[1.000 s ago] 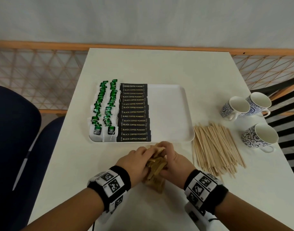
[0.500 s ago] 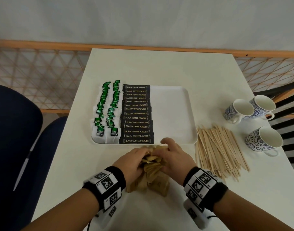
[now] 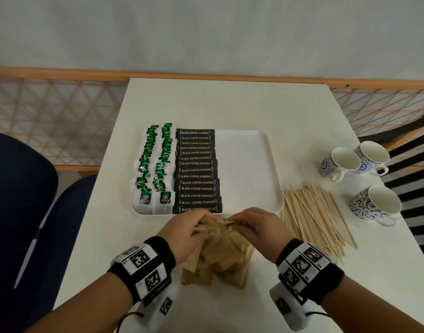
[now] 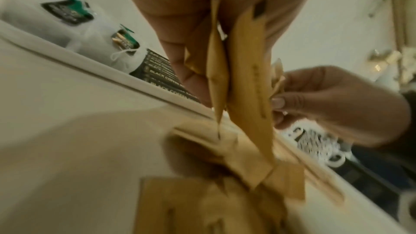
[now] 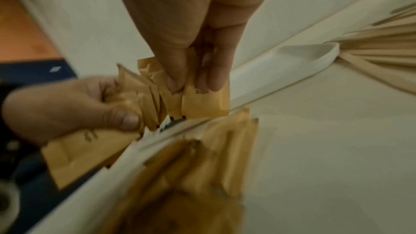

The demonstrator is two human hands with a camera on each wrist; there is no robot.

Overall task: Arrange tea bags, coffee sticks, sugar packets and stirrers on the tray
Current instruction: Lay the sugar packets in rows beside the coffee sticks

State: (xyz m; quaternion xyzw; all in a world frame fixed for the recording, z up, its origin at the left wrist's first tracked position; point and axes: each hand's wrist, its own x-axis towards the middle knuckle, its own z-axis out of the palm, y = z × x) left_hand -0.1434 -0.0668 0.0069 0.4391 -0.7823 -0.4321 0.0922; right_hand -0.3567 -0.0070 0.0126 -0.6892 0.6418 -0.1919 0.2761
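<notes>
Since half a second earlier, both hands have risen slightly above the table [image 3: 230, 104], and a fan of brown sugar packets [image 3: 214, 224] now stretches between them. More packets lie exposed in the loose pile [image 3: 220, 260] on the table below.

Counts: one white tray [image 3: 249, 164]; two columns of tea bags [image 3: 153, 169] along its left side; one column of fourteen black coffee sticks [image 3: 196, 170] beside them; the right half of the tray is bare. One heap of wooden stirrers [image 3: 316, 217] lies just right of the tray, too many to count. Three patterned cups [image 3: 374, 205] stand at the right table edge. The sugar packets cannot be counted.

The left hand [image 3: 187, 230] is held palm down, its fingers curled round a bunch of packets with the thumb pressed against them. The right hand [image 3: 256, 225] faces it, its thumb [image 5: 178, 70] and fingertips pinching the far ends of several packets.
</notes>
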